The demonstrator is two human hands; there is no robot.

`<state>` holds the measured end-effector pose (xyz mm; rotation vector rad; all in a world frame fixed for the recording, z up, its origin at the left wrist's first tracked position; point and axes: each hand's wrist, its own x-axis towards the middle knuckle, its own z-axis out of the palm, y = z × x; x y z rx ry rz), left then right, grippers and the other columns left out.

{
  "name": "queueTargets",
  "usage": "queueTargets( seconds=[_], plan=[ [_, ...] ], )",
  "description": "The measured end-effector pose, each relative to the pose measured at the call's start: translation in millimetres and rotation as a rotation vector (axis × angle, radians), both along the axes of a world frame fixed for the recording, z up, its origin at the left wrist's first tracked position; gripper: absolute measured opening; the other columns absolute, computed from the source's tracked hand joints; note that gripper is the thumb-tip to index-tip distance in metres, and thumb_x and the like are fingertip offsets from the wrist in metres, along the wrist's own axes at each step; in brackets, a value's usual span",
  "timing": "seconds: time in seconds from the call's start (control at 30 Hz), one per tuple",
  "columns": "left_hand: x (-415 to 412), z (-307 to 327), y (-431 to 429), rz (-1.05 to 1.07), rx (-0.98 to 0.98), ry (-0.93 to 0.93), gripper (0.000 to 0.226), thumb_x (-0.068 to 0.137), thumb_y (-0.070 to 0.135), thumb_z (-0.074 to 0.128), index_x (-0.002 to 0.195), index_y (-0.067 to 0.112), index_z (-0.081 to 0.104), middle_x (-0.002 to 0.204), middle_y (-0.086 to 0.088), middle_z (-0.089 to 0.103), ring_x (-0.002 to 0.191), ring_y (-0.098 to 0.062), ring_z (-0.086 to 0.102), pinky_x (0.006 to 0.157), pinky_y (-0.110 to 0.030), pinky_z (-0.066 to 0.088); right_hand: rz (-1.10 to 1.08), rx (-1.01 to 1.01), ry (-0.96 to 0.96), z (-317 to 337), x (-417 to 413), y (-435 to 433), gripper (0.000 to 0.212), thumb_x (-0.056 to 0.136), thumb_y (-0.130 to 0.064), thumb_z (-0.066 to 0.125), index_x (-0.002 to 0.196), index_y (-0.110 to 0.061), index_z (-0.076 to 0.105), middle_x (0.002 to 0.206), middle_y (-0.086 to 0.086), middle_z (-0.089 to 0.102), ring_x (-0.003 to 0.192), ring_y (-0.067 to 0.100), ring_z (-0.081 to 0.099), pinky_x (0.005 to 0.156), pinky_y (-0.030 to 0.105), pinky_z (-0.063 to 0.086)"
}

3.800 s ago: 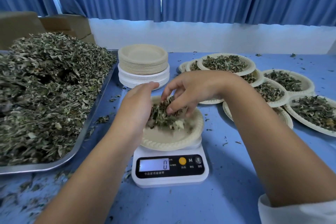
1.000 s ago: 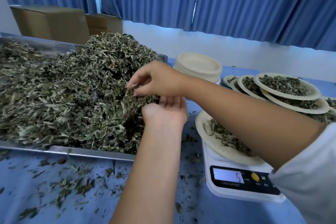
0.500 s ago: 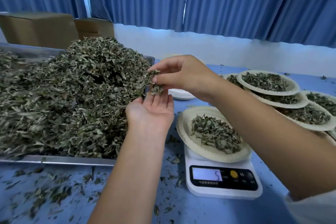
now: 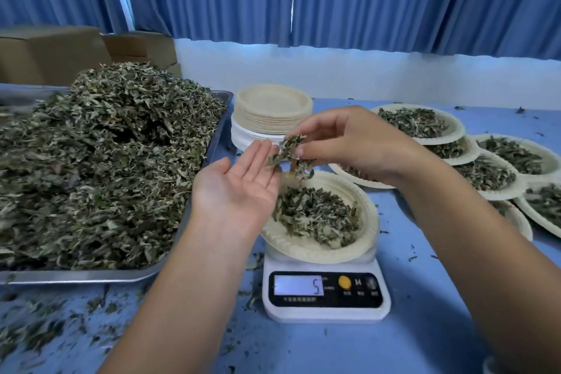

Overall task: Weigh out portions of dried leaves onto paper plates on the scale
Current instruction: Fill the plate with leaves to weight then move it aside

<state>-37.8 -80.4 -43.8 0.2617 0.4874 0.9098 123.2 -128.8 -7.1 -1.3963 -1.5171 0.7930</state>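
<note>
A white kitchen scale point(image 4: 326, 294) stands in the middle of the blue table, its display reading 5. On it sits a paper plate point(image 4: 368, 222) with a heap of dried leaves point(image 4: 315, 215). My right hand point(image 4: 349, 143) pinches a small bunch of leaves point(image 4: 290, 158) above the plate's far left rim. My left hand point(image 4: 239, 188) is held flat, palm up, just under and left of that bunch, fingers straight. A metal tray point(image 4: 91, 275) heaped with loose dried leaves point(image 4: 100, 161) fills the left side.
A stack of empty paper plates point(image 4: 273, 109) stands behind my hands. Several filled plates point(image 4: 419, 121) overlap along the right side. Cardboard boxes point(image 4: 54, 51) sit at the back left. Leaf crumbs litter the table front left point(image 4: 45, 328). Blue curtains hang behind.
Both hands have moved right from the tray's edge to above the plate on the scale, the right hand carrying its pinch of leaves. The scale still reads 5.
</note>
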Motion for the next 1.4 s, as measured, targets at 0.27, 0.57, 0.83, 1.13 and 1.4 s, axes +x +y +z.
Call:
queueTargets(
  seconds=[0.27, 0.57, 0.83, 1.13, 1.4],
  plan=[
    [-1.2, -5.4, 5.2, 0.035, 0.020, 0.009, 0.049, 0.103, 0.028, 0.025, 0.105, -0.005, 0.061, 0.102, -0.018, 0.070, 0.099, -0.028, 0.065, 0.095, -0.041, 0.044, -0.053, -0.116, -0.297, -2.7, 9.2, -4.8, 0.021, 0.078, -0.007, 0.078, 0.098, -0.008, 0.071, 0.070, -0.003, 0.070, 0.060, 0.006, 0.066, 0.060, 0.015, 0.053],
    [-7.4, -7.5, 12.0, 0.090, 0.004, 0.034, 0.049, 0.103, 0.027, 0.024, 0.101, -0.005, 0.061, 0.097, -0.018, 0.070, 0.095, -0.028, 0.066, 0.086, -0.041, 0.047, -0.082, -0.174, -0.651, -14.5, 11.2, 1.9, 0.012, 0.075, -0.027, 0.082, 0.079, -0.022, 0.073, 0.067, -0.014, 0.069, 0.060, -0.006, 0.059, 0.053, 0.003, 0.040],
    [-8.4, -8.3, 14.5, 0.111, -0.009, 0.033, 0.049, 0.103, 0.027, 0.024, 0.099, -0.005, 0.061, 0.096, -0.018, 0.069, 0.095, -0.029, 0.065, 0.087, -0.041, 0.046, -0.103, -0.049, -0.700, -11.0, 13.7, 0.7, 0.003, 0.081, -0.024, 0.076, 0.078, -0.026, 0.075, 0.062, -0.024, 0.063, 0.058, -0.018, 0.053, 0.051, 0.000, 0.035],
    [-5.8, -11.2, 16.6, 0.090, -0.009, 0.056, 0.050, 0.103, 0.027, 0.023, 0.098, -0.004, 0.061, 0.093, -0.016, 0.069, 0.092, -0.027, 0.065, 0.092, -0.040, 0.044, 0.042, -0.236, -0.675, -19.4, 4.5, 1.5, 0.008, 0.081, -0.020, 0.075, 0.084, -0.026, 0.072, 0.080, -0.012, 0.073, 0.079, 0.003, 0.068, 0.076, 0.022, 0.053],
    [-7.2, -10.1, 15.6, 0.083, -0.003, 0.054, 0.049, 0.103, 0.027, 0.024, 0.101, -0.004, 0.061, 0.097, -0.017, 0.068, 0.091, -0.027, 0.064, 0.092, -0.040, 0.044, -0.039, -0.032, -0.573, -14.1, 2.8, 1.4, 0.012, 0.086, -0.013, 0.066, 0.087, -0.024, 0.072, 0.076, -0.014, 0.068, 0.063, -0.010, 0.058, 0.064, 0.006, 0.045]
  ],
)
